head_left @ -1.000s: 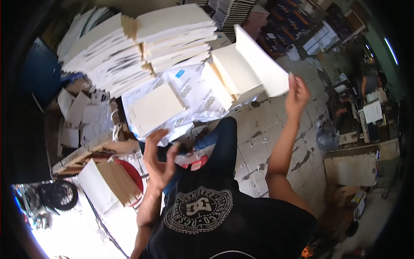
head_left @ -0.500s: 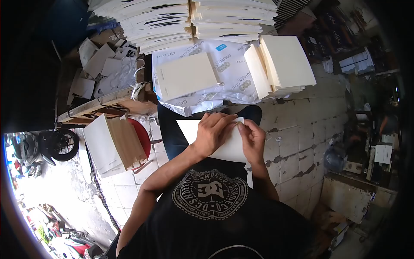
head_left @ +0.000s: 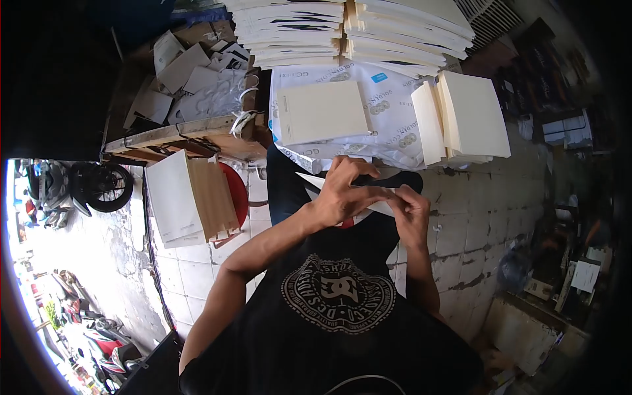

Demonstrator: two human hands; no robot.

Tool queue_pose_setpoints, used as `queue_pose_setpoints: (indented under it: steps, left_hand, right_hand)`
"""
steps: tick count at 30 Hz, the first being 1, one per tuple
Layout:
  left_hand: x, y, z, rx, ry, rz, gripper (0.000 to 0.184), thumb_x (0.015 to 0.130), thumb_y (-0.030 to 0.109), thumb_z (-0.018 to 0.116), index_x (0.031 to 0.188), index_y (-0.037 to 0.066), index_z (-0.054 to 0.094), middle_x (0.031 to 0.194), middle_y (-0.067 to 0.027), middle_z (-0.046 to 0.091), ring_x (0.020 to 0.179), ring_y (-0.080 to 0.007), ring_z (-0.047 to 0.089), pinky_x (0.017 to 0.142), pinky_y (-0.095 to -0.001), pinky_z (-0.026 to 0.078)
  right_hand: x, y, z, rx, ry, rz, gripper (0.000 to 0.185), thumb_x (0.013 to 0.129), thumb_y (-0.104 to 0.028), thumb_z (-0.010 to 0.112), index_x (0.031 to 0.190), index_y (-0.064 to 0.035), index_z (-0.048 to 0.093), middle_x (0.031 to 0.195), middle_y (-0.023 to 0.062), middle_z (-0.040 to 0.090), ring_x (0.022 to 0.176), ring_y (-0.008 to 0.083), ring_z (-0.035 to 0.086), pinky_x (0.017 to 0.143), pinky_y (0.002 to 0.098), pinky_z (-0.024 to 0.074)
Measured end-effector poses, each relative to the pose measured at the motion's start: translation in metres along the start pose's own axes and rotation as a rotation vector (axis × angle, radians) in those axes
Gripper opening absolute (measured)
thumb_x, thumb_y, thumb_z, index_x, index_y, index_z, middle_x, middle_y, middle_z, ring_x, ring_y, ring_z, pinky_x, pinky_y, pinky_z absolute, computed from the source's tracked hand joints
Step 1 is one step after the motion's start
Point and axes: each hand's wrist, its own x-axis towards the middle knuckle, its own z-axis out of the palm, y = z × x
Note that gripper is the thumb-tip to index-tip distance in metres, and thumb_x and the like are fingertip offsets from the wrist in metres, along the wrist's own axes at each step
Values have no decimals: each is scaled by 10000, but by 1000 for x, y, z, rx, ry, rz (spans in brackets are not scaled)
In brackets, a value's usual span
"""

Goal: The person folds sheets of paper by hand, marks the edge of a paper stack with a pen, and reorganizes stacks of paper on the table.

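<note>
Over my lap, both hands work on a pale paper sheet. It is tilted nearly edge-on, so only a corner on the left and a strip beneath my fingers show. My left hand is curled over the sheet, with its fingers bent toward the other hand. At the sheet's right end, my right hand pinches the edge between thumb and fingers. The fingertips of the two hands meet or nearly meet. Just beyond them, a flat cream paper piece lies on a white printed wrapper.
A cream paper stack stands on the wrapper's right side. Tall paper piles rise behind. To the left, another stack rests on a red stool, below a wooden box of scraps. Worn floor tiles lie right.
The sheet has tipped from showing its broad face to nearly edge-on. My left hand has lifted and bent its fingers toward my right hand. The whole view has shifted, moving the surroundings rightward.
</note>
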Motion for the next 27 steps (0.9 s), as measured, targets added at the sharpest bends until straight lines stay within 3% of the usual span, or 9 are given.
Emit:
queue_pose_setpoints:
  steps: [4,7,11,14,16,20,22,23,27]
  left_hand:
    - [-5,-15,-14,-29,-5,62,258,649,78,832,884,145,750,966,-28,602,921,-224,593,757,-360,462]
    - [-2,-55,-71,157,191,-256,172,746,-39,741,873,76,730,760,-67,635,709,-230,619,633,-328,495]
    - [-31,-196,-169,671,623,-706,76,845,161,699,897,119,736,734,-100,714,642,-251,699,587,-350,510]
    - [-59,-271,-217,1042,559,-959,708,795,153,727,1381,-45,384,1064,-209,690,933,-414,661,867,-469,500]
    - [-41,-258,-217,1179,650,-759,874,784,178,749,1440,-77,230,1144,-254,638,1016,-465,613,908,-496,477]
    - [7,-131,-153,-144,459,-881,562,986,398,561,1338,-37,507,1280,-206,585,1195,-289,554,934,-340,461]
    - [-12,-95,-111,-676,199,-928,742,1009,584,338,1401,-37,445,1332,-184,559,1227,-296,536,1004,-409,436]
    - [-19,-79,-100,-699,55,-929,804,1002,622,276,1439,-43,387,1384,-192,518,1275,-297,498,1043,-444,403]
    - [-34,-91,-76,-141,183,-926,478,968,416,591,912,-54,654,731,-78,632,660,-151,571,636,-328,474]
  right_hand:
    - [-4,-20,-9,-168,35,86,137,880,-59,705,947,61,711,758,88,690,686,79,581,600,254,455]
    - [-16,-22,-66,-196,143,253,144,904,-79,690,932,61,714,725,47,678,648,84,593,624,239,479]
    - [-28,-34,-113,-72,318,-67,257,924,-155,658,1037,75,674,828,88,670,784,153,635,722,282,494]
    - [-33,-32,-124,98,308,-245,431,890,-284,692,1128,71,632,1056,151,643,946,226,637,884,354,488]
    - [-18,-48,-105,278,253,-397,474,882,-316,698,1145,70,618,1101,170,630,968,237,634,915,370,482]
    - [9,-38,-61,228,473,-342,416,887,92,605,1288,57,500,1046,177,677,977,156,635,836,248,494]
    - [33,-31,-31,330,359,-213,520,905,68,612,1388,24,426,1003,143,695,924,96,630,790,187,485]
    - [45,-17,-19,242,289,-144,520,902,39,646,1380,30,440,995,130,701,916,84,634,772,178,489]
    - [107,55,18,61,88,-182,144,925,-91,675,912,52,660,728,26,644,629,47,500,577,219,415]
